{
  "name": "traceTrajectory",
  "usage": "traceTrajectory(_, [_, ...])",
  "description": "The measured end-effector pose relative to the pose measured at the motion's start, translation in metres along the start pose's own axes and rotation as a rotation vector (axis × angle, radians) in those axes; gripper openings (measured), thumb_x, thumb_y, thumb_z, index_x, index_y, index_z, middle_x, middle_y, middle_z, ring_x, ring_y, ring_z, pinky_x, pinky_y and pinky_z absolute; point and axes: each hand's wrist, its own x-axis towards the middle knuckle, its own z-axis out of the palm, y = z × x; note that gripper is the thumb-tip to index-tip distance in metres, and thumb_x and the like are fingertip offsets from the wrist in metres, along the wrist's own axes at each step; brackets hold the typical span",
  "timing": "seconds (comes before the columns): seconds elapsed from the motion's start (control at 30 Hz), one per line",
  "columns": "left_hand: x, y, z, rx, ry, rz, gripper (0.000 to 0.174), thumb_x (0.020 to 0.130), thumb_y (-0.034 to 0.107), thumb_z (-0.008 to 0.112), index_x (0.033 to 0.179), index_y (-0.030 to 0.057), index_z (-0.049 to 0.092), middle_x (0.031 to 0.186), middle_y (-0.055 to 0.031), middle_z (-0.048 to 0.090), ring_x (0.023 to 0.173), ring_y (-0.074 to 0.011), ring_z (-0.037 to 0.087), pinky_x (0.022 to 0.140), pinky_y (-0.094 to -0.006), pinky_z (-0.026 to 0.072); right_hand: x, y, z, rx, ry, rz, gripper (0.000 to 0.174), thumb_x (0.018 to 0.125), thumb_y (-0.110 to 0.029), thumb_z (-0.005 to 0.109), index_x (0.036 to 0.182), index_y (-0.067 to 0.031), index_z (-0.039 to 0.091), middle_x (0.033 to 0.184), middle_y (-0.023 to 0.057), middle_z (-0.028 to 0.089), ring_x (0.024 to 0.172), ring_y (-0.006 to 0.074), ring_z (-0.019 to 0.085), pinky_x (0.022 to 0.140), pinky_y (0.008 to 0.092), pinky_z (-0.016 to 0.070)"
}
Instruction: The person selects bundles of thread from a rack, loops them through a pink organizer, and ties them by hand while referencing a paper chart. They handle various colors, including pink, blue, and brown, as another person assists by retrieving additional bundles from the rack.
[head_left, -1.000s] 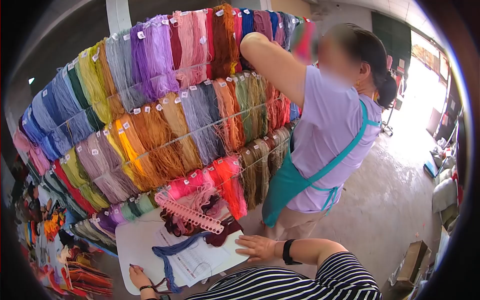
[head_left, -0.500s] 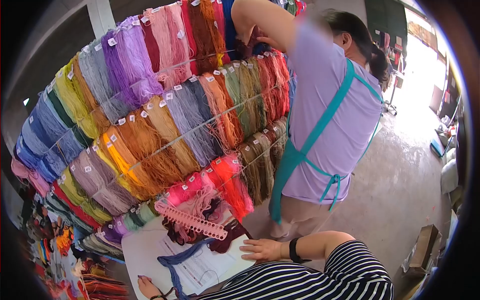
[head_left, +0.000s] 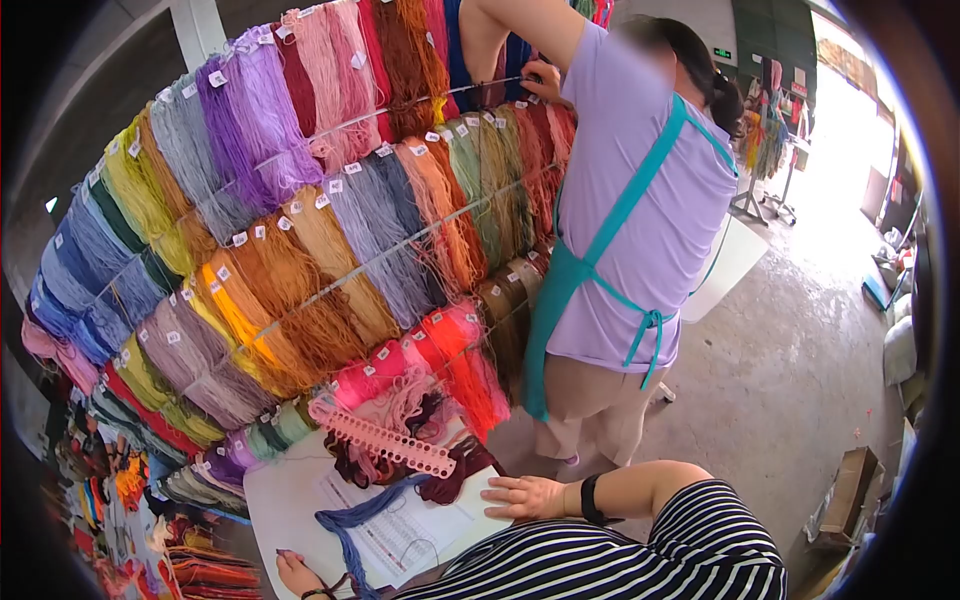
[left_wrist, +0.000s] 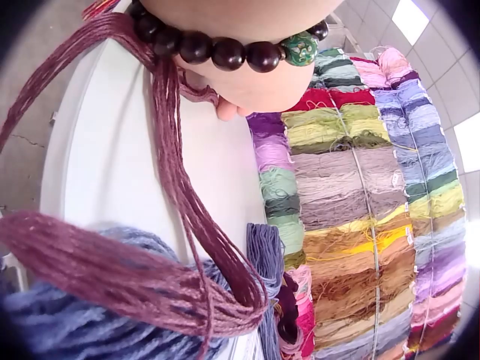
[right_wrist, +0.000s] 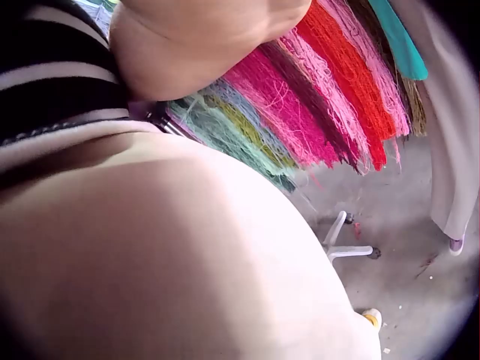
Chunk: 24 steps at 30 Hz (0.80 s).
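At the white table's (head_left: pixel 265 500) lower left, my left hand (head_left: pixel 297 574) has its fingers curled, with a dark end at the fingertips. In the left wrist view, plum yarn (left_wrist: pixel 169 135) runs under the beaded wrist into the palm, its loop lying over blue yarn (left_wrist: pixel 127 330). My right hand (head_left: pixel 524 497) rests flat on the table's right edge, fingers spread. Between the hands lie a blue skein (head_left: pixel 350 517), a printed sheet (head_left: pixel 400 540) and maroon yarn (head_left: pixel 462 474). A pink holed strip (head_left: pixel 385 443) lies behind them over mixed yarn.
Labelled skeins (head_left: pixel 290 260) hang in rows on a rack behind the table. A person in a lilac shirt (head_left: pixel 640 220) and teal apron stands at its right, one arm raised and a hand at a rail. A cardboard box (head_left: pixel 850 495) is on the floor at right.
The head view has shifted, so the table appears further right. The other person's raised arm has moved, and a hand now shows at the rack rail. My hands keep their places on the table.
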Motion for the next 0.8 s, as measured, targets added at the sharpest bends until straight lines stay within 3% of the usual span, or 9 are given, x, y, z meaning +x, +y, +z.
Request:
traceTrajectory(0.3, [-0.007,0.018,-0.006,-0.126,-0.046,-0.12,0.041,0.094,0.034,0.039,0.093,-0.0004,0.061,0.09,-0.0178,0.063,0.084,-0.0307,0.058,0.079,-0.0399,0.0446,0.001,-0.001,0.001,0.0,0.03,0.002,0.056,0.082,-0.029,0.057,0.135,-0.0202,0.04,0.147,0.0105,0.032,0.134,0.0321,0.034,0.08,0.0385,0.0522])
traceTrajectory(0.4, [0.018,-0.035,0.022,-0.165,0.146,0.092,0.026,0.092,0.017,0.042,0.075,-0.0014,0.049,0.065,-0.0104,0.053,0.062,-0.0237,0.053,0.062,-0.0361,0.042,0.0,-0.003,0.002,-0.013,-0.005,0.005,0.057,0.083,-0.027,0.055,0.137,-0.0188,0.037,0.148,0.0114,0.028,0.135,0.0323,0.032,0.084,0.038,0.0508])
traceTrajectory(0.63, [0.024,-0.046,0.022,-0.163,0.107,0.102,0.023,0.092,0.015,0.042,0.078,-0.0013,0.049,0.067,-0.0098,0.053,0.062,-0.0224,0.053,0.062,-0.0347,0.0431,0.001,-0.007,0.003,-0.03,-0.007,0.016,0.055,0.084,-0.022,0.052,0.137,-0.0177,0.036,0.148,0.0122,0.028,0.134,0.0329,0.032,0.086,0.0377,0.0505])
traceTrajectory(0.8, [0.022,-0.04,0.02,-0.145,0.104,0.096,0.021,0.091,0.014,0.042,0.078,-0.0007,0.05,0.067,-0.0096,0.053,0.062,-0.0221,0.053,0.061,-0.0343,0.0433,0.002,-0.008,0.001,0.013,-0.002,0.02,0.057,0.083,-0.025,0.057,0.137,-0.0172,0.038,0.147,0.0132,0.029,0.134,0.0344,0.032,0.088,0.039,0.0495])
